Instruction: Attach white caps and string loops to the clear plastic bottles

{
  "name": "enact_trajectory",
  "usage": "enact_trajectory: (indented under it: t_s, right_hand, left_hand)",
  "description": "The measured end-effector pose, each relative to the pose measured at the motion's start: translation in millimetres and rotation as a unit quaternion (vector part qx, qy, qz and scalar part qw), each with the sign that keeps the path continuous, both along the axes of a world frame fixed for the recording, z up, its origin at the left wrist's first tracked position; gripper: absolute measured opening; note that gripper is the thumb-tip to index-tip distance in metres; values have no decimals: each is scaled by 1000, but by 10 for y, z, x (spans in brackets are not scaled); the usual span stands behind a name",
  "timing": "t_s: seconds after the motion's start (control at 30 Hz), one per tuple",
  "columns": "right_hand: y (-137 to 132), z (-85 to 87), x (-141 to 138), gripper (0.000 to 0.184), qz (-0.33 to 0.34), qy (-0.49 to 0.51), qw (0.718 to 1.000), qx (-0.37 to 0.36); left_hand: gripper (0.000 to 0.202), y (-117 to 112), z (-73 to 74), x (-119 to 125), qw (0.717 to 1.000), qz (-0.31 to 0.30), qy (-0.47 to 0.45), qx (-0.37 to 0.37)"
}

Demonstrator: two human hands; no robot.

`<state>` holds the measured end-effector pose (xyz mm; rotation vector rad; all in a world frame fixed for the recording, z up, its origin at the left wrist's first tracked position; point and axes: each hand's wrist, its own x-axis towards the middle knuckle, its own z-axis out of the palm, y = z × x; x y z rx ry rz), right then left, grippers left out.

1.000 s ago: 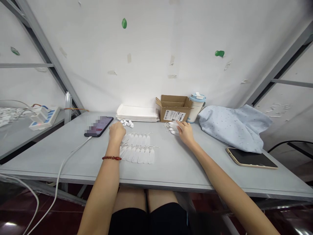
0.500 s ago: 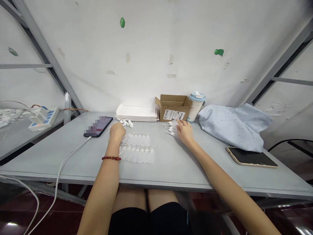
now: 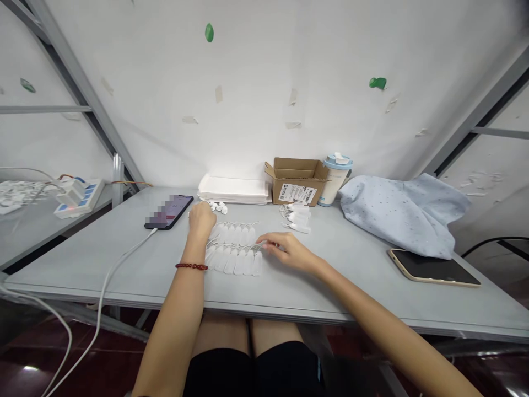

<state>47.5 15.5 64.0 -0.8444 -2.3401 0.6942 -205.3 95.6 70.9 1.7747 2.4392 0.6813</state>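
Note:
Two rows of translucent white tags with white cords lie on the grey table: an upper row [image 3: 235, 235] and a lower row [image 3: 239, 262]. My left hand [image 3: 201, 221] is closed in a fist at the upper row's left end, close to several small white pieces [image 3: 219, 207]. Whatever it may hold is hidden. Over the right end of the lower row, my right hand [image 3: 291, 251] has its thumb and forefinger slightly apart at the cord ends; I cannot tell whether they touch. A small pile of similar tags [image 3: 298, 216] lies beyond it, before the cardboard box [image 3: 295, 190].
A charging phone [image 3: 176, 212] lies on the left, its cable running off the front edge. White sheets [image 3: 235, 190] are stacked at the back. A lidded cup [image 3: 333, 182], a pale blue cloth [image 3: 397, 212] and another phone [image 3: 433, 268] are on the right.
My right hand has left the small tag pile near the box and moved left and towards me, to the lower row's right end. My left hand stays closed in about the same place.

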Motion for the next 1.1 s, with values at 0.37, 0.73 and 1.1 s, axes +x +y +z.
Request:
enact_trajectory:
  t_s: [0.37,0.73,1.1]
  right_hand:
    - [-21,-6,25,31,88,-40,983,-154]
    - [63,7,105,22,-25,-60,998,6]
    - [152,-71,163,22,-89,-54,985,136]
  left_hand:
    - [31,-93,117,380,995,-88,19,46]
    - [17,-133,78,765,894,-259,-364,43]
    - [19,-286,150,829,802,-329,-494,-66]
